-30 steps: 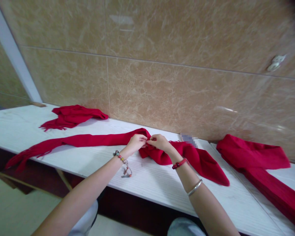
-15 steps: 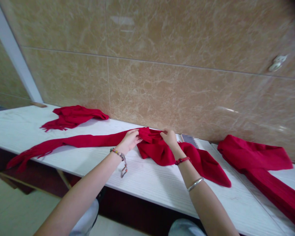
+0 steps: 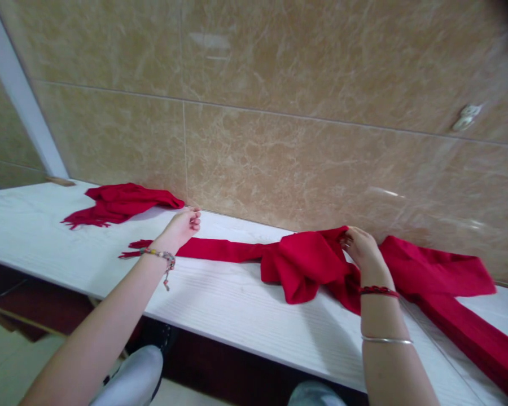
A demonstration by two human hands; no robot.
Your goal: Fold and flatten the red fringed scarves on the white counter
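On the near worktop [image 3: 237, 304], both hands met mid-cloth a second ago and are now well apart; left hand [image 3: 180, 228] curled near the fringe end, cannot tell if it pinches; right hand [image 3: 362, 248] closed on the bunched red scarf [image 3: 309, 262], dragged rightward; fringe no longer overhangs the edge, strip drawn straight; farther back, folded scarf [image 3: 118, 203] at left, spare scarf [image 3: 440, 270] at right.

A white table [image 3: 237, 304] is holding three red things: a crumpled scarf [image 3: 118, 203] is lying far left, a long scarf [image 3: 228, 249] in the middle, a folded scarf [image 3: 449, 282] on the right.
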